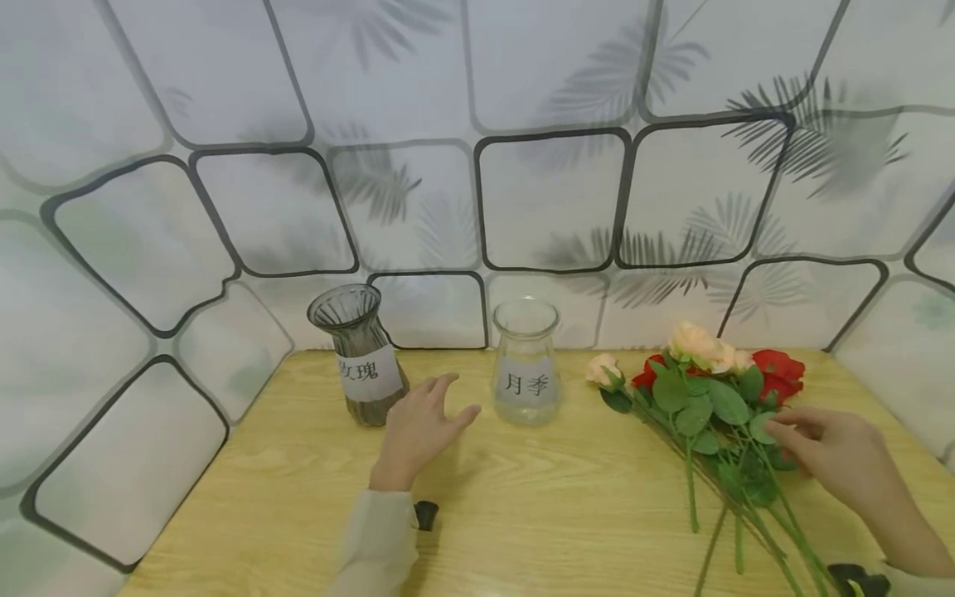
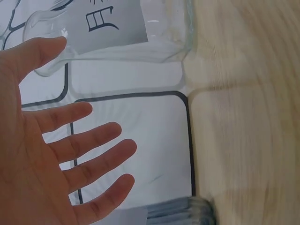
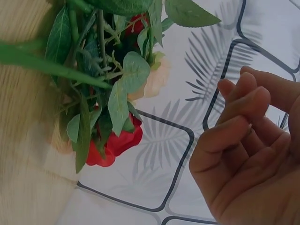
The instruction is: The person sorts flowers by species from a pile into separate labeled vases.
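My left hand (image 1: 421,427) hovers over the table between two vases, thumb and fingers spread. Near its fingertips stands a smoky grey ribbed vase (image 1: 382,410) with a white paper label. To its right is a clear glass vase (image 1: 526,409), also labelled; the left wrist view shows this clear vase (image 2: 168,49) beyond the thumb. Red roses (image 1: 780,373) and pale peach roses (image 1: 694,344) lie in a pile at the right, stems toward me. My right hand (image 1: 846,456) is beside their leaves, its fingers loosely bent with nothing between them in the right wrist view.
The wooden table (image 1: 522,514) backs onto a wall covering (image 1: 552,199) with dark-outlined panels and leaf prints. Green stems (image 1: 776,551) reach toward the table's front right. A black band piece (image 1: 426,515) sits at my left cuff.
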Demonstrator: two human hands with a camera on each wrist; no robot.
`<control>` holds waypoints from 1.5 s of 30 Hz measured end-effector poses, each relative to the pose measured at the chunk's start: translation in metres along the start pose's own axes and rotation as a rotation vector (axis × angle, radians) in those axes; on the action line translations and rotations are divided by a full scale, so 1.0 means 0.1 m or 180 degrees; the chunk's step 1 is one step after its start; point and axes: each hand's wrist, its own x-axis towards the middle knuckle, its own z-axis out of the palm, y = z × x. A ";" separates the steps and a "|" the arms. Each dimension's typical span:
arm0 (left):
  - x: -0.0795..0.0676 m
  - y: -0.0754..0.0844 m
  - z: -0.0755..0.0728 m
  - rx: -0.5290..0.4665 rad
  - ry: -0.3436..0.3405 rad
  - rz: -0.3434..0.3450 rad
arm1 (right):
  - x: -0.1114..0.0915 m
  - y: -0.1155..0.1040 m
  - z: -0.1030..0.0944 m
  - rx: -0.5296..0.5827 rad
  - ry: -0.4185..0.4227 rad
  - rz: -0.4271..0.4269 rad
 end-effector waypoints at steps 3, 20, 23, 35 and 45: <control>0.07 0.05 0.06 -0.0124 -0.0045 -0.0055 | 0.01 -0.04 0.02 0.0091 -0.0061 0.0007; 0.34 0.20 0.33 -0.0994 -0.0253 -0.0332 | 0.08 -0.16 0.11 0.0086 -0.0507 0.0092; 0.35 0.23 0.35 -0.1054 -0.0296 -0.0343 | 0.09 -0.18 0.13 0.0121 -0.0521 0.0102; 0.42 0.26 0.44 -0.1205 -0.0420 -0.0312 | 0.12 -0.21 0.17 0.0139 -0.0519 0.0015; 0.48 0.25 0.49 -0.1499 -0.0522 -0.0269 | 0.15 -0.22 0.17 0.0179 -0.0527 0.0043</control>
